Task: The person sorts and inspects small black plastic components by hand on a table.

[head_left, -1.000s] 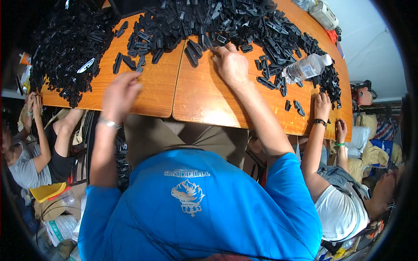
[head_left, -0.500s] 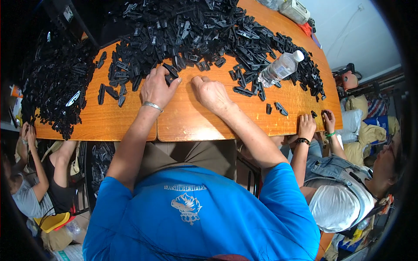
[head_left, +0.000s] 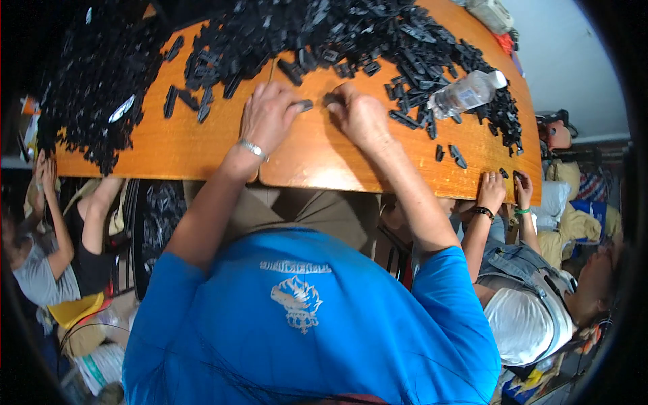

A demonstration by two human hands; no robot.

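Note:
My left hand (head_left: 268,116), with a silver bracelet at its wrist, is closed on a small black plastic part (head_left: 306,105) that sticks out past the thumb. Facing it across a narrow gap, my right hand (head_left: 364,118) pinches another dark plastic part (head_left: 331,99), mostly covered by the fingers. Both hands are over the wooden table (head_left: 317,158), just on my side of a large heap of black plastic parts (head_left: 297,34). A few loose parts (head_left: 290,71) lie close beyond my fingertips.
A clear plastic bottle (head_left: 466,94) lies on the heap's right side. At the right edge a co-worker's hands (head_left: 493,189) handle small black parts. Another heap of tiny black parts (head_left: 94,108) covers the left end, where another person's hands (head_left: 46,172) are at work.
My left hand has drawn back from the heap with a black part in its fingers. My right hand has turned, and a dark part now shows at its fingertips. The view has shifted.

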